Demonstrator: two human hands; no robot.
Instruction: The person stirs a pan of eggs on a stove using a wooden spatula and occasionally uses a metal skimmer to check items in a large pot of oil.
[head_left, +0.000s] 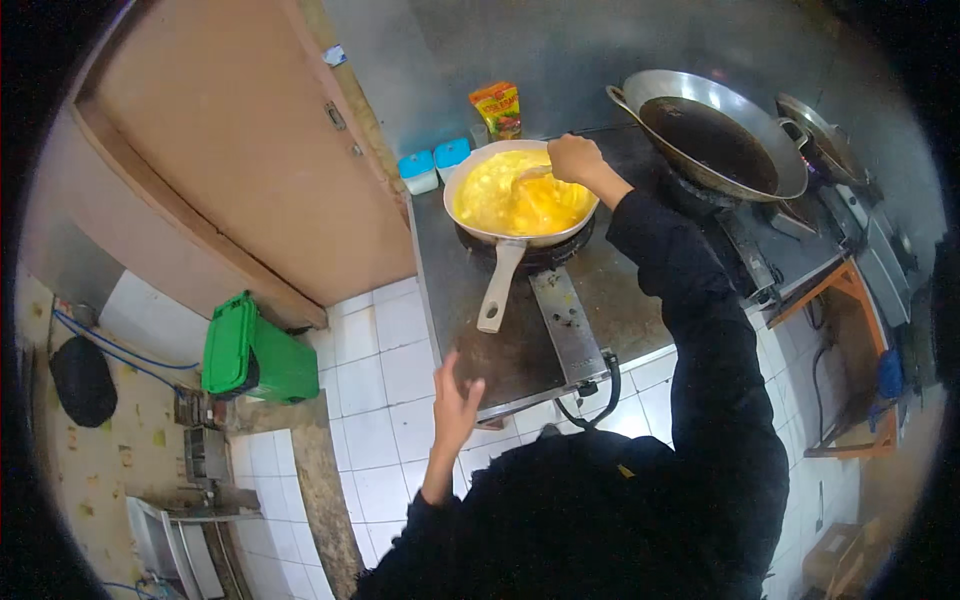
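A light-coloured frying pan (510, 238) with a beige handle stands on the left burner, filled with yellow egg mixture (487, 191), partly set in soft lumps and partly runny. Over the pan's right rim, my right hand (577, 159) is closed around a wooden-looking utensil (534, 174); its lower end dips into the egg. My left hand (456, 397) is raised near the counter's front left edge, below the pan handle, fingers apart and holding nothing.
A large wok (727, 90) of dark liquid sits on the right burner, another pan (821, 131) beyond it. Two blue-lidded tubs (451, 153) and a seasoning packet (498, 109) stand behind the frying pan. A green bin (277, 352) is on the floor at left, near the door (247, 142).
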